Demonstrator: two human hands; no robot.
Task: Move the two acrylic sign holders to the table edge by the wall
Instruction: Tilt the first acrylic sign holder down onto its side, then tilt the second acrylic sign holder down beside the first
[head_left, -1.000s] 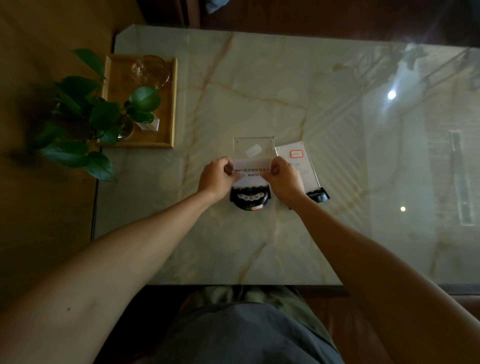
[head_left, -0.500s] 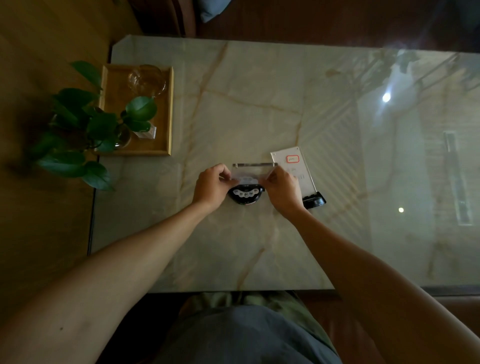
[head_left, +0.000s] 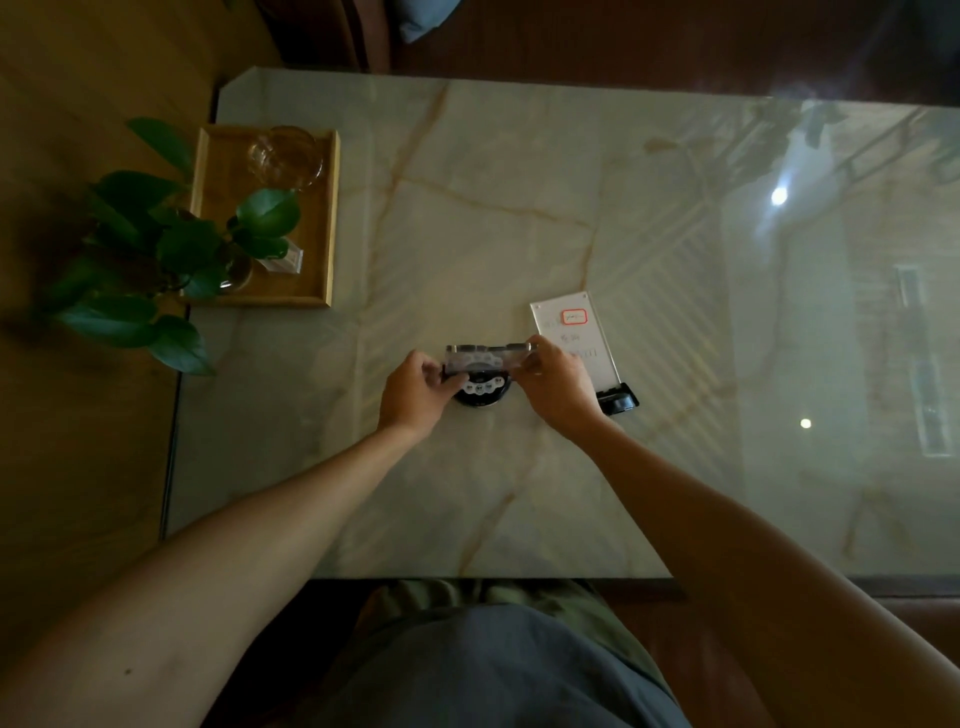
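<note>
Two acrylic sign holders stand near the middle of the marble table (head_left: 467, 218). The nearer sign holder (head_left: 485, 358) is clear with a round black base carrying white buttons. I see it almost edge-on from above. My left hand (head_left: 415, 392) pinches its left side and my right hand (head_left: 556, 384) pinches its right side. The second sign holder (head_left: 576, 338) stands just to the right, leaning back, with a white card, a red-framed label and a black base. My right hand partly covers its lower left corner.
A wooden tray (head_left: 322, 218) sits at the table's left edge by the wooden wall, holding a glass bowl (head_left: 283, 156) and a potted plant (head_left: 156, 249) whose leaves hang over the edge. The glossy right half of the table reflects light.
The held sign holder has tipped from showing its clear face to nearly edge-on. Both hands stay on its sides. The view has shifted slightly, the table lying lower in the frame.
</note>
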